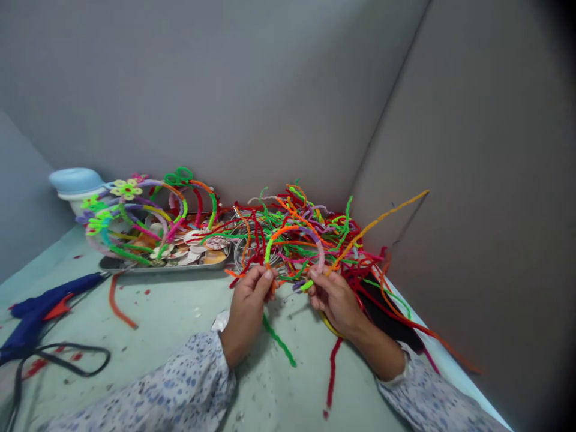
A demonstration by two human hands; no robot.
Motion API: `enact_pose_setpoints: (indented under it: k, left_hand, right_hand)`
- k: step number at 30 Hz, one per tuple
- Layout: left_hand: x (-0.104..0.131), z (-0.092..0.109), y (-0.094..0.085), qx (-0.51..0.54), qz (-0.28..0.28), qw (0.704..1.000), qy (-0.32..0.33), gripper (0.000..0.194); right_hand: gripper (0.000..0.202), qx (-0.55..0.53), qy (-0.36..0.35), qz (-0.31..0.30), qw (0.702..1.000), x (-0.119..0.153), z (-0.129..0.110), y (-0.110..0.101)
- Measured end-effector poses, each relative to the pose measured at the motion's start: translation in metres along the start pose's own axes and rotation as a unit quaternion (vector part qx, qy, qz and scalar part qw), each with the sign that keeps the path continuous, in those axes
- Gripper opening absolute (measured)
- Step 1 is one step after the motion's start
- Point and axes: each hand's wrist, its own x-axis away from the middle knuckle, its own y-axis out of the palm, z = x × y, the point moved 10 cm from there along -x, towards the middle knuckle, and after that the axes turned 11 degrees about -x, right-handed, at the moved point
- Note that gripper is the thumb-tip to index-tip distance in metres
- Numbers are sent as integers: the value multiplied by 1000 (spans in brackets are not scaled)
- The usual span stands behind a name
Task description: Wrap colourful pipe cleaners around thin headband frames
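Observation:
Between my hands stands a headband wrapped in pipe cleaner, coloured lime, orange, purple and pale pink. My left hand is closed on its left end, at an orange part. My right hand pinches the other end, where lime and purple wrapping shows beside a bare tip. From my right fingers a long yellow-orange pipe cleaner sticks out up and to the right. A loose green pipe cleaner lies below my left hand, and a dark red one below my right. My palms are hidden.
Behind my hands is a tangled heap of pipe cleaners. At left, a metal tray holds shell-like discs and several finished headbands. A blue glue gun with its cord lies at the far left. Grey walls enclose the table.

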Motion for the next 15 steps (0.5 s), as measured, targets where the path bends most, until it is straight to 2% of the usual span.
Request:
enact_pose_setpoints:
  k: [6, 10, 15]
  left_hand:
    - [0, -2, 4, 26, -20, 999, -12, 24]
    - [7, -7, 16, 70, -61, 995, -30, 29]
    - [15, -15, 34, 37, -127, 989, -70, 30]
  right_hand:
    - [20, -13, -20, 3, 1000, 0, -3, 0]
    - [21, -18, -37, 15, 999, 0, -8, 1]
    - [21, -33, -58, 9, 998, 0, -10, 1]
